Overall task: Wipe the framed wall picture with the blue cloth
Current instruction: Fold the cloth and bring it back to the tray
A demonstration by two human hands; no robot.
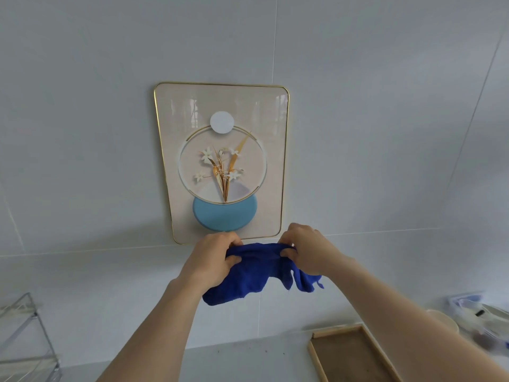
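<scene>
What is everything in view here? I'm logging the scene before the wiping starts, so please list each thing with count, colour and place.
framed wall picture: one, beige with gold rim, flower and blue vase print, on the white wall at centre
blue cloth: one, deep blue, bunched between both hands below the picture
wooden tray: one, light brown, on the counter at lower right
clear rack: one, transparent, lower left
plate: one, cream, far right
left hand: one, gripping the cloth
right hand: one, gripping the cloth
</scene>
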